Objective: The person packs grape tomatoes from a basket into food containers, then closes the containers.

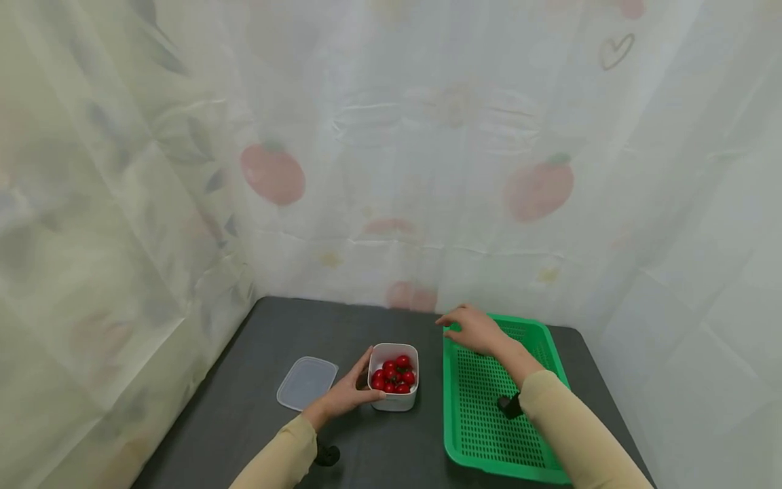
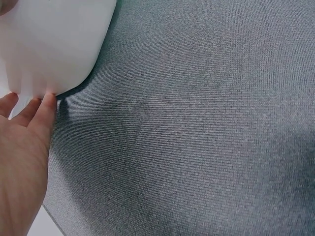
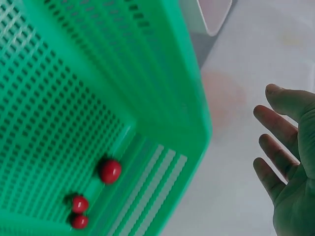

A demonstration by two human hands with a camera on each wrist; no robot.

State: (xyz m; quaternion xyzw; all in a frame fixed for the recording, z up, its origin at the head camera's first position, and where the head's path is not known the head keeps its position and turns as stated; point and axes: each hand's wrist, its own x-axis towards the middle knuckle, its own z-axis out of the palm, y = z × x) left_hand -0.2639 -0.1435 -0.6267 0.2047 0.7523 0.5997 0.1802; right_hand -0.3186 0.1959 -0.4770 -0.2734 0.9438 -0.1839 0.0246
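A square white plastic container (image 1: 396, 405) stands on the dark table with several red cherry tomatoes (image 1: 391, 377) inside. My left hand (image 1: 349, 392) holds it from the left, thumb along the near side and fingers against the wall. The left wrist view shows fingertips (image 2: 48, 101) touching the container's side. Above the far left corner of a green perforated basket (image 1: 451, 414) hovers my right hand (image 1: 478, 331), its fingers loosely bent and nothing between them. Three cherry tomatoes (image 3: 110, 171) lie at one end of the basket in the right wrist view.
A translucent square lid (image 1: 307, 383) lies flat on the table (image 1: 244, 414), left of the container. Pale printed curtains (image 1: 391, 170) hang behind the table and along both sides. The basket takes up the table's right part.
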